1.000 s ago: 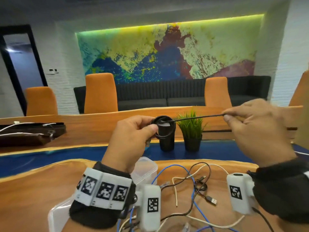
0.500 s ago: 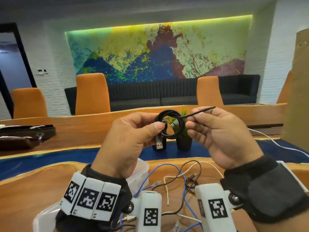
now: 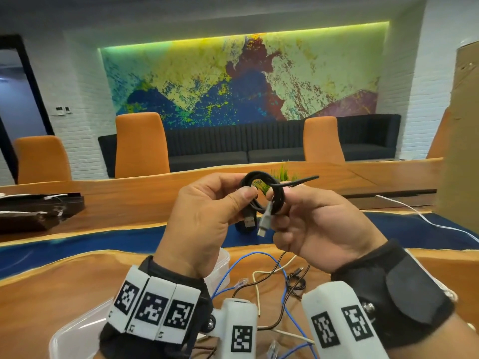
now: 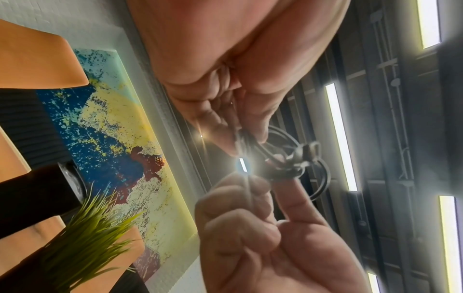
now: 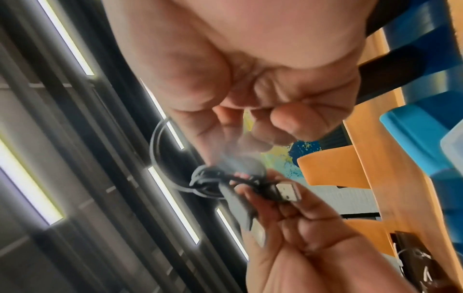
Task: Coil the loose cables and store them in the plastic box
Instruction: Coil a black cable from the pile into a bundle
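Note:
A black USB cable is wound into a small coil held up in front of me. My left hand pinches the coil's left side between thumb and fingers. My right hand grips its right side, where a turn wraps across the loops. A black USB plug and a grey plug hang below the coil, and a short tail sticks out to the right. The left wrist view shows the coil between both hands. The right wrist view shows the USB plug. The clear plastic box stands on the table behind my left wrist.
Loose blue, white and thin black cables lie tangled on the wooden table below my hands. A clear lid lies at lower left. A potted plant, orange chairs and a cardboard sheet stand beyond.
My right hand moved in from the right to the coil, bringing the stretched tail with it. The grey plug now hangs below the coil. My left hand kept its pinch.

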